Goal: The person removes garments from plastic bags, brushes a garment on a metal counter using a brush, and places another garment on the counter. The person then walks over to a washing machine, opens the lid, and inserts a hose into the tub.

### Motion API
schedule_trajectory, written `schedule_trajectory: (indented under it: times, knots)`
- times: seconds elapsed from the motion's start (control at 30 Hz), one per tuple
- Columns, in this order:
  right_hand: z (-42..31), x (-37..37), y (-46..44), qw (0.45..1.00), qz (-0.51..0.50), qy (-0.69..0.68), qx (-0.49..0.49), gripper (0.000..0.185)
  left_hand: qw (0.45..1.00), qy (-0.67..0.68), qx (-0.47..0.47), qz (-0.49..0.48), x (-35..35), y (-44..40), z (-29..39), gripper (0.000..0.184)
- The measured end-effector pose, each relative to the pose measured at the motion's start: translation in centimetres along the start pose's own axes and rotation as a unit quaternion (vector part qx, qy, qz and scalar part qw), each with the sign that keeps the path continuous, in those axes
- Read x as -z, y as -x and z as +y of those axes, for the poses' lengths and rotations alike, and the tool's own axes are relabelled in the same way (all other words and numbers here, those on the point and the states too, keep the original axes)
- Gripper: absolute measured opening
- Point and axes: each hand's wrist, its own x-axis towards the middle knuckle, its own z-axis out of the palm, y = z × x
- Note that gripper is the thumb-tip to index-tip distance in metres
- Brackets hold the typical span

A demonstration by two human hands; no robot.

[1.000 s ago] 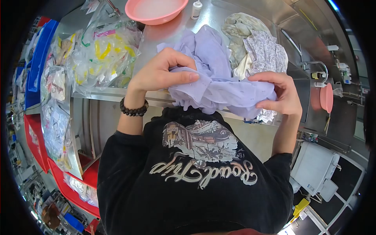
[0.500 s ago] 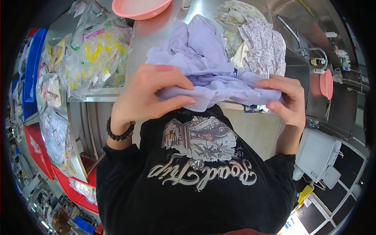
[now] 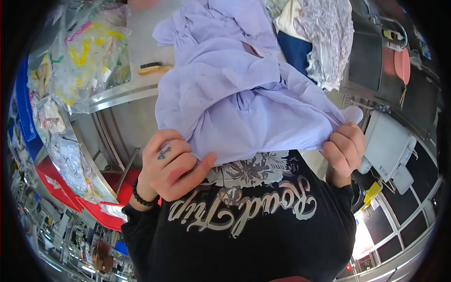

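Note:
A lavender garment (image 3: 244, 103) of thin cloth hangs from the steel table (image 3: 141, 47) toward my chest, its upper part still lying on the tabletop. My left hand (image 3: 171, 164), with a dark beaded bracelet at the wrist, is closed around one corner of its near edge. The opposite corner is gripped by my right hand (image 3: 345, 146), fingers curled over the cloth. Between both hands the edge is spread fairly taut. A small dark red label (image 3: 252, 49) shows on the fabric. Beside the garment, on the left, lies a wooden-handled brush (image 3: 155, 69) with dark bristles.
Clear plastic bags (image 3: 94, 56) with yellow strips are heaped on the left. A patterned pale cloth (image 3: 326, 42) and a navy cloth (image 3: 295, 51) lie at the right. Farther right are a faucet (image 3: 397, 26) and a pink basin (image 3: 402, 66). A red bin (image 3: 58, 185) stands lower left.
Both hands have drawn the garment's edge toward my body and lower, spreading it out from a bunched fold. The brush, label and navy cloth have come into sight.

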Motion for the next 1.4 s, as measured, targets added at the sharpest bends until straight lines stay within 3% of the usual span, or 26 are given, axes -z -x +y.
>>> schedule_trajectory:
  times: [0.37,0.5,0.7,0.87,1.0,1.1,1.17,1.2,1.23,1.27,1.33,1.4]
  knots:
    - [0.0,-0.8,2.5,0.997,0.034,-0.023,-0.061,0.008,0.99,0.121,0.052,-0.05,0.2,0.1,0.3,0.018]
    - [1.0,-1.4,3.8,0.998,0.035,-0.019,-0.053,0.009,0.96,0.192,0.161,-0.12,0.4,-0.3,-0.1,0.016]
    - [2.0,-1.9,4.1,0.999,0.021,-0.015,-0.044,0.014,0.978,0.162,0.054,-0.122,0.0,1.0,-0.9,0.016]
    - [1.8,-2.6,1.6,0.969,0.017,-0.206,-0.139,0.021,0.963,0.202,0.07,-0.164,0.0,1.3,-1.5,0.026]
    - [1.1,-2.5,1.8,0.845,-0.068,-0.451,-0.278,0.025,0.954,0.251,0.064,-0.152,-1.1,0.0,-2.5,0.016]
    - [2.0,-2.9,0.5,0.831,-0.113,-0.482,-0.254,0.026,0.951,0.276,0.026,-0.135,-2.1,-0.8,-3.7,0.014]
    - [3.8,-4.8,1.2,0.877,-0.072,-0.4,-0.255,0.018,0.875,0.405,0.252,-0.081,-3.3,-0.7,-4.5,0.011]
    - [4.4,-7.4,-0.1,0.82,0.03,-0.419,-0.389,0.011,0.782,0.46,0.42,-0.003,-4.7,-2.2,-5.5,0.014]
    - [4.5,-9.7,-1.4,0.736,0.131,-0.425,-0.51,0.008,0.653,0.495,0.567,0.075,-6.3,-3.8,-6.4,0.019]
    - [4.6,-10.1,-1.3,0.738,0.132,-0.424,-0.507,0.008,0.655,0.495,0.565,0.077,-7.3,-4.2,-7.1,0.019]
    - [5.5,-11.0,-1.4,0.607,0.058,-0.517,-0.601,0.019,0.542,0.555,0.616,0.135,-9.0,-4.5,-8.5,0.028]
    - [6.5,-11.0,-0.4,0.601,0.036,-0.534,-0.593,0.019,0.539,0.562,0.611,0.143,-9.2,-4.4,-8.2,0.028]
